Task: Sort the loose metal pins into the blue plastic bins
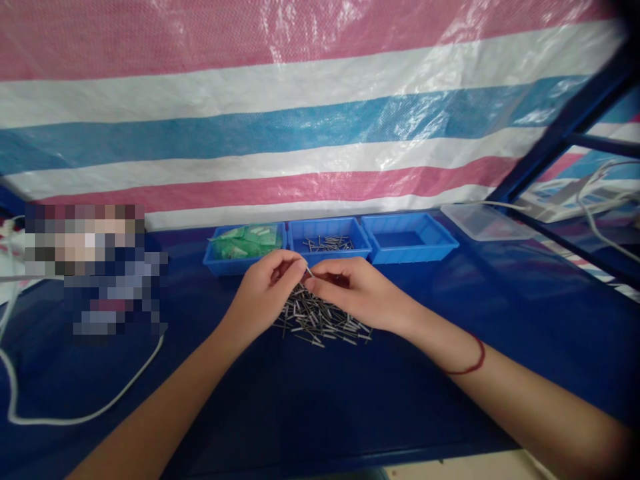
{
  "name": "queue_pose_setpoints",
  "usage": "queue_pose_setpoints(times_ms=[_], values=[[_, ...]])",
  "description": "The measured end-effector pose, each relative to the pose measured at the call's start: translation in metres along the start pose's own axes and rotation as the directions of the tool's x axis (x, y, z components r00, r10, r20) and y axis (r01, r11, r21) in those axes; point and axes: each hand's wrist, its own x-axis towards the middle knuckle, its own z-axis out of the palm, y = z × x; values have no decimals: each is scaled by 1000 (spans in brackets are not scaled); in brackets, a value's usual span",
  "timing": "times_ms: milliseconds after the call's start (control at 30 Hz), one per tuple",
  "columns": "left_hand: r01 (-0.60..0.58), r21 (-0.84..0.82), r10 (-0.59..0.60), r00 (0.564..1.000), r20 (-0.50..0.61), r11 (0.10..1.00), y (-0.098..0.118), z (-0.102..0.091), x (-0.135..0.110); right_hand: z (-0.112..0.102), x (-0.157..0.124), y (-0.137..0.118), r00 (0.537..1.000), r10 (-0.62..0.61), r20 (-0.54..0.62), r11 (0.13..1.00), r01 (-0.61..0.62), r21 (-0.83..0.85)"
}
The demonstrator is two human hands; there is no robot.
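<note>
My left hand (pixel 267 291) and my right hand (pixel 361 293) meet over the middle of the table, thumbs and forefingers pinched. Between their fingertips is a thin metal blind rivet (pixel 309 271), mostly covered by the fingers. Beneath them a loose pile of blind rivets (pixel 325 319) spreads on the blue tabletop, partly hidden by both hands. Just behind stands the middle blue bin (pixel 327 255), with more rivets lying in it.
The left blue bin (pixel 220 268) holds green plastic packets (pixel 245 241). A third blue bin (pixel 415 255) adjoins on the right, near a clear plastic lid (pixel 487 223). A white cable (pixel 75 421) loops at left beside a blurred area. Striped sheeting (pixel 300 133) hangs behind.
</note>
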Motion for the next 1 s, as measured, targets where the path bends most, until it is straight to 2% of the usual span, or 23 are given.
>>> queue_pose_setpoints(times_ms=[133, 267, 500, 633, 767, 1000], values=[[-86, -41, 82, 991, -104, 995, -3, -4, -6, 8, 7, -5, 995, -67, -69, 996, 71, 57], [-201, 44, 205, 973, -107, 979, -13, 0, -10, 11, 5, 4, 981, -129, -141, 992, 129, -14], [-265, 87, 274, 955, -118, 960, -17, 9, -13, 11, -6, 11, 966, -133, -221, 991, 125, -52], [-284, 91, 292, 950, -107, 955, -17, 9, -14, 12, -8, 11, 946, -139, -292, 990, 124, -70], [-299, 91, 307, 946, -100, 950, -19, 8, -12, 8, -9, 10, 914, -218, -341, 972, 172, -160], [-291, 156, 290, 957, 31, 944, -19, 5, -10, 0, -9, 5, 873, -396, -284, 899, 305, -315]])
